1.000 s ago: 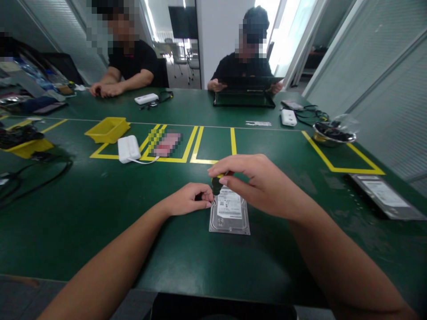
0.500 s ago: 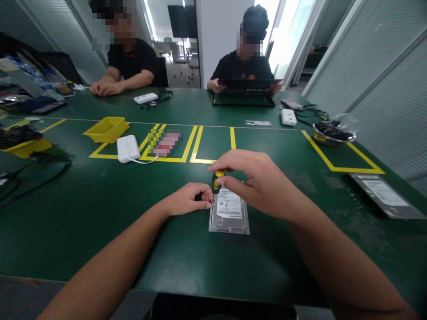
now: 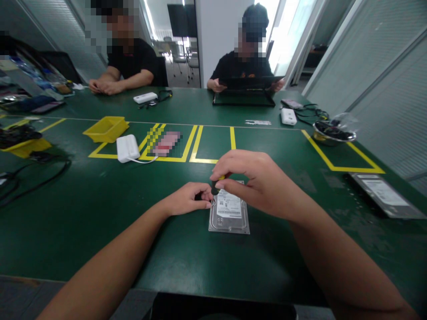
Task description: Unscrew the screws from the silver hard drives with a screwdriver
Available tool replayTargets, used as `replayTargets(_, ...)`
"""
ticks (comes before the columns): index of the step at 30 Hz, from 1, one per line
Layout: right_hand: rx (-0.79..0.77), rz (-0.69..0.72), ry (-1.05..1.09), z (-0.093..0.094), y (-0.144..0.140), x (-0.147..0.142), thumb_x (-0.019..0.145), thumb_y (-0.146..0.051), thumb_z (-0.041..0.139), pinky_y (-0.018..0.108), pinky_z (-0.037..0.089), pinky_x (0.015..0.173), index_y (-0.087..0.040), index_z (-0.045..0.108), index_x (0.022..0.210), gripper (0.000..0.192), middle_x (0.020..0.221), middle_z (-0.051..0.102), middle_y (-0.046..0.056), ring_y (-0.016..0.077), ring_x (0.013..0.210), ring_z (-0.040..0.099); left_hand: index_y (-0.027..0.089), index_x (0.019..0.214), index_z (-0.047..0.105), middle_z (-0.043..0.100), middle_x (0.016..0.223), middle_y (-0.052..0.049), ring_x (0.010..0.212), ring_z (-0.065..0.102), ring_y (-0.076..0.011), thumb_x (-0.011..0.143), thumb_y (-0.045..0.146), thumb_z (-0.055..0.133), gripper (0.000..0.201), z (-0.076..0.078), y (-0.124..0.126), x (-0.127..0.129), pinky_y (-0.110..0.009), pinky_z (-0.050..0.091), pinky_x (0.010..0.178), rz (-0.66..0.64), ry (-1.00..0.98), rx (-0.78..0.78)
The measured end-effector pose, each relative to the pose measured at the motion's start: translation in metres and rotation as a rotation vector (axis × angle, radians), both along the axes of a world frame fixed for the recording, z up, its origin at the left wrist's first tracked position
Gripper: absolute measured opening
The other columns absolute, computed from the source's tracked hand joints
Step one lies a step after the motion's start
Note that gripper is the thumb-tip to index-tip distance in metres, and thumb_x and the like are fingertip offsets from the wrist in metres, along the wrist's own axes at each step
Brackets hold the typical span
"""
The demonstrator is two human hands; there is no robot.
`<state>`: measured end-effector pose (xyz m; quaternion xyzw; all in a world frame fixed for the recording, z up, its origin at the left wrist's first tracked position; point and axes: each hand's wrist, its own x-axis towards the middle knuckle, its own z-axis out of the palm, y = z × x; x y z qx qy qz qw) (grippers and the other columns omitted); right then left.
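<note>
Left hand (image 3: 187, 200) curled, fingertips pinching something small and dark at the drive's (image 3: 229, 213) far left corner; drive flat near the tabletop's (image 3: 100, 213) near edge, mid-width; right hand (image 3: 256, 182) above its far edge, fingers pinching a yellow-black screwdriver (image 3: 216, 183) upright.
</note>
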<state>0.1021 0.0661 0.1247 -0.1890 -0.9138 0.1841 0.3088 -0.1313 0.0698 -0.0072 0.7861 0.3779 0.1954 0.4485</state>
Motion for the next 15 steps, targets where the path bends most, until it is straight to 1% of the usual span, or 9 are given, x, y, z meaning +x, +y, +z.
replayTargets(4, -0.037, -0.043, -0.043, 0.0015, -0.0013, 0.0012, 0.087, -0.013, 0.061, 0.025, 0.047, 0.08, -0.015, 0.068, 0.102, 0.016, 0.098, 0.07, 0.002, 0.0118, 0.088, 0.062, 0.016, 0.101, 0.063, 0.064, 0.093, -0.002, 0.082, 0.058, -0.016, 0.086, 0.036, 0.068, 0.025, 0.0004, 0.0004, 0.0, -0.029, 0.046, 0.075, -0.005, -0.011, 0.006)
replayTargets(8, -0.062, -0.098, -0.039, 0.0005, -0.0011, 0.0005, 0.084, -0.011, 0.063, 0.025, 0.047, 0.08, -0.016, 0.068, 0.098, 0.016, 0.097, 0.07, 0.002, 0.0125, 0.087, 0.062, 0.016, 0.093, 0.064, 0.061, 0.083, 0.0, 0.076, 0.056, -0.0148, 0.086, 0.037, 0.068, 0.023, 0.0013, 0.0, 0.0004, -0.027, 0.044, 0.071, -0.014, -0.009, 0.03)
replayTargets(10, -0.049, -0.125, -0.027, -0.0015, -0.0005, -0.0011, 0.084, -0.014, 0.064, 0.026, 0.046, 0.079, -0.015, 0.068, 0.096, 0.012, 0.095, 0.069, 0.004, 0.0134, 0.086, 0.061, 0.016, 0.091, 0.063, 0.059, 0.08, 0.001, 0.074, 0.055, -0.0142, 0.086, 0.037, 0.068, 0.022, 0.0014, 0.0001, 0.0007, -0.026, 0.043, 0.069, -0.008, -0.009, 0.035)
replayTargets(12, -0.021, -0.146, -0.017, -0.0039, -0.0001, -0.003, 0.085, -0.018, 0.065, 0.027, 0.045, 0.077, -0.014, 0.068, 0.094, 0.01, 0.092, 0.066, 0.005, 0.0145, 0.086, 0.059, 0.016, 0.091, 0.064, 0.059, 0.08, 0.001, 0.075, 0.055, -0.0143, 0.086, 0.037, 0.068, 0.022, 0.0013, 0.0004, 0.0009, -0.026, 0.042, 0.069, -0.004, -0.008, 0.034)
replayTargets(15, 0.033, -0.187, -0.022, -0.0075, 0.0003, -0.0056, 0.086, -0.024, 0.066, 0.027, 0.042, 0.072, -0.013, 0.068, 0.091, 0.012, 0.086, 0.063, 0.004, 0.0147, 0.081, 0.056, 0.016, 0.092, 0.063, 0.06, 0.083, 0.001, 0.078, 0.055, -0.0148, 0.086, 0.037, 0.068, 0.022, 0.0005, 0.0009, 0.0012, -0.026, 0.042, 0.071, -0.013, -0.008, 0.036)
